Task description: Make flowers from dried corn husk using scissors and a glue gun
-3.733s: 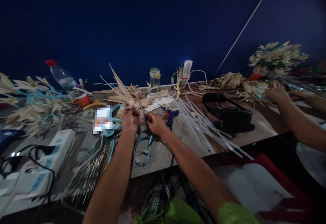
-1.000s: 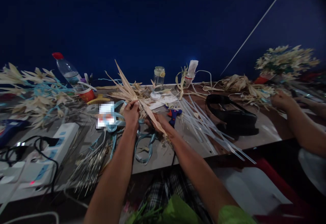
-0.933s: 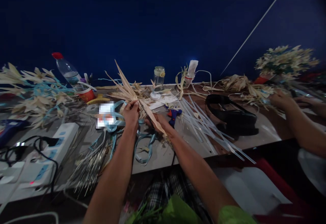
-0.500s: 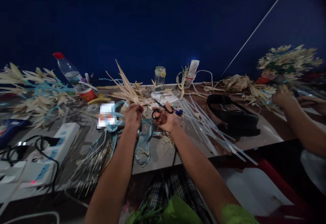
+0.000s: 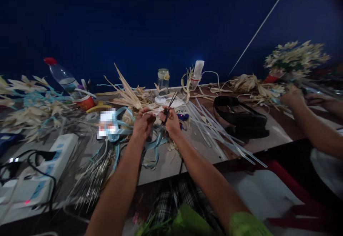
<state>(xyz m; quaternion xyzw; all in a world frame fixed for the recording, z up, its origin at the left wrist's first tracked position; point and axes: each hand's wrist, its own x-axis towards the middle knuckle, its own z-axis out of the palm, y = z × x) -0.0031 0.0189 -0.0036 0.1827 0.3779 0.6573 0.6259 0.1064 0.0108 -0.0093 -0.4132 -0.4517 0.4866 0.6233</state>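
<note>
My right hand is closed around black-handled scissors, whose blades point up and away from me. Close beside it, my left hand pinches a thin pale strip of corn husk; the fingers partly hide it. The two hands almost meet above the table. Pale blue ribbon lies looped below them, and more of it hangs by the left wrist. Just beyond the hands spread dry corn husks and scraps. A small dark blue tool with a red light rests right of my right hand.
Clear plastic tubes lie to the right, near a black strap-like case. A glass jar stands behind. On the left are a power strip, thin wires, a bottle and husk flowers. Another person's hand works at far right.
My hands have drawn closer together. The scissors have turned from pointing left to pointing upward, with their handles now closer together. The view has shifted slightly.
</note>
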